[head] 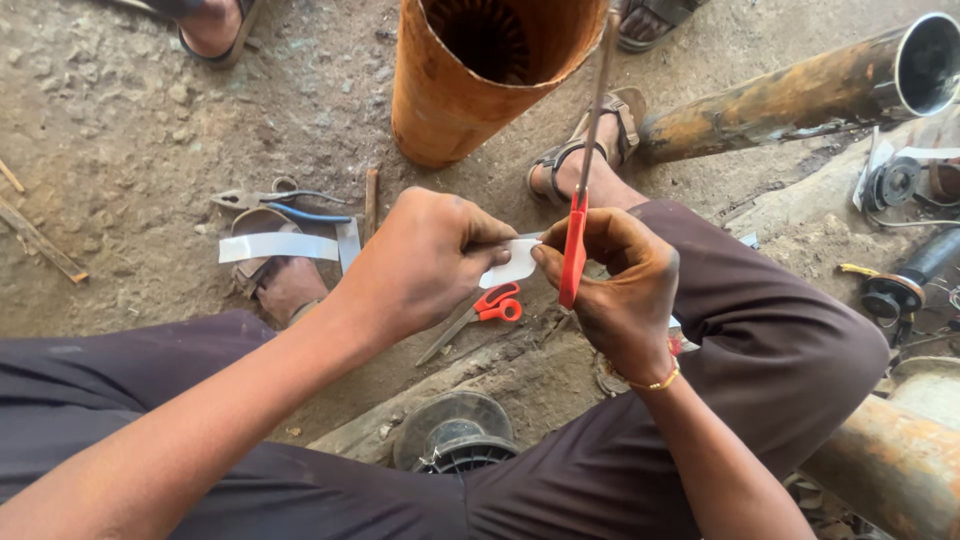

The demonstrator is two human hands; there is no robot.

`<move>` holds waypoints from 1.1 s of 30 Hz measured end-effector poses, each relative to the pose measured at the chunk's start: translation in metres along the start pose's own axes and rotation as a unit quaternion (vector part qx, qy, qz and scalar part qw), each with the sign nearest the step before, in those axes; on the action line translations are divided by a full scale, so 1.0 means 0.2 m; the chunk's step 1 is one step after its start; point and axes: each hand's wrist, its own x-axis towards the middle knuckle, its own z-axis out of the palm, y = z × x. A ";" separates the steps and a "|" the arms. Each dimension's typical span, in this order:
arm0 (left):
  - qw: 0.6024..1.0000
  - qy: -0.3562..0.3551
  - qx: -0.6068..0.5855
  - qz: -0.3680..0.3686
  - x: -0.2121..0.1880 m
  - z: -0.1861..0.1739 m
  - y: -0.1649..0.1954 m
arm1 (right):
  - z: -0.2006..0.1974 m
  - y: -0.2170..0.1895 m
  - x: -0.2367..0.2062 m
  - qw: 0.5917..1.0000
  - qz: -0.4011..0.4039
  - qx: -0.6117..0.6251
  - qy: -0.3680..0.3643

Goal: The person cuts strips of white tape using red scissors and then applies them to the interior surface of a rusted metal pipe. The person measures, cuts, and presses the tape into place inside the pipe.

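Note:
My left hand (425,262) pinches one end of a small white strip (512,265) of thin sheet material. My right hand (620,285) pinches the other end of the strip and also grips a red-handled tool (573,250) whose long thin metal shaft points up and away. Both hands meet above my knees. Red-handled scissors (480,312) lie on the ground just below the strip, held by neither hand.
A rusty orange cylinder (470,70) stands ahead. A long rusty pipe (800,95) lies at upper right. Pliers (265,198) and white strips (280,246) lie left by my sandalled foot (285,275). Another person's sandalled feet (215,25) are at the top. A black finned part (455,440) sits between my legs.

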 end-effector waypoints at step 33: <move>1.000 0.011 0.019 -0.018 -0.07 0.00 0.01 | 0.01 0.06 -0.01 0.988 0.093 0.084 -0.093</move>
